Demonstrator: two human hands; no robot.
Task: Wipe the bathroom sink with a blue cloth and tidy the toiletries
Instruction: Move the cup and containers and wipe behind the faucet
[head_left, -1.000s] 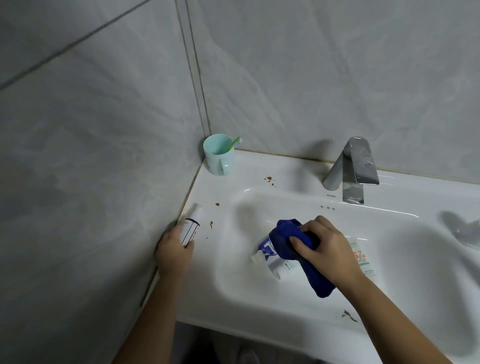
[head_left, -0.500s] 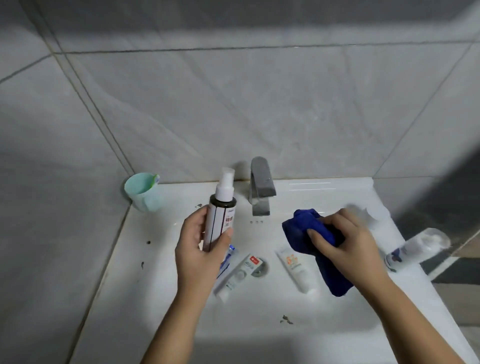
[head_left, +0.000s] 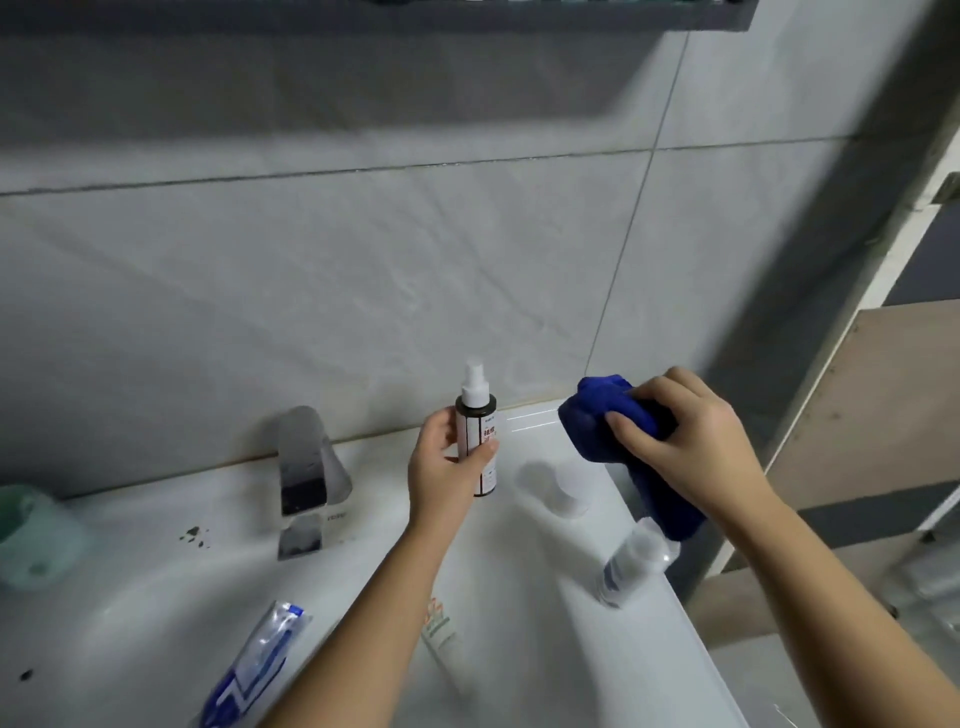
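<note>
My left hand (head_left: 444, 467) grips a spray bottle (head_left: 477, 434) with a white nozzle and dark collar, upright over the back right of the white sink (head_left: 519, 597), right of the faucet. My right hand (head_left: 685, 441) grips a bunched blue cloth (head_left: 602, 421) above the sink's back right corner, its tail hanging down. A blue-and-white toothpaste tube (head_left: 254, 670) lies in the basin at lower left. A white tube (head_left: 441, 634) is partly hidden under my left forearm. Dark specks (head_left: 193, 535) dot the sink's ledge.
A chrome faucet (head_left: 304, 478) stands at the back. A mint cup (head_left: 34, 535) sits at the far left. A clear cup (head_left: 553, 488) and a clear bottle (head_left: 634, 561) rest on the right ledge. Grey tiled wall behind; a wooden door frame at right.
My left hand lifted the spray bottle off the left ledge and carried it rightward past the faucet. My right hand moved the cloth out of the basin toward the back right corner.
</note>
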